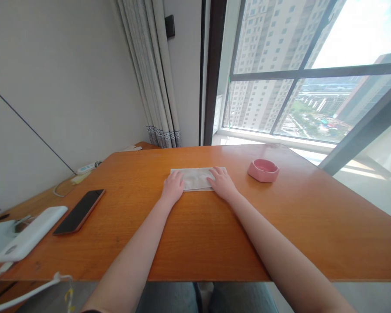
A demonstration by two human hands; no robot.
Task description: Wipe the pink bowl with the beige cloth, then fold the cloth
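A folded white cloth [195,179] lies flat near ctr frame on the brown table [198,234], its long side running across the pic, w/ one hand at each end. The L hand [173,187] rests on the cloth's left end, fingers fwd and close together; can't tell if it's pinching the edge or just pressing down. The R hand [222,182] sits on the other end, palm down, fingers spread and thumb out toward the middle. Both forearms reach up from the bottom of the frame. Right of ctr, well apart from the R hand, there's a pink dish [262,176]. Lower left: a dark-screened phone [80,212] lies near a white power bank [35,230], w/ a white cable [29,298] at the bottom-left corner. Further up the left side, a power strip [87,167] is by the wall. Upper ctr-left has a gray curtain [151,65]; upper right, a big window [267,76] w/ tall bldgs outside. Jeans [172,298] show at bottom ctr, below the table edge.
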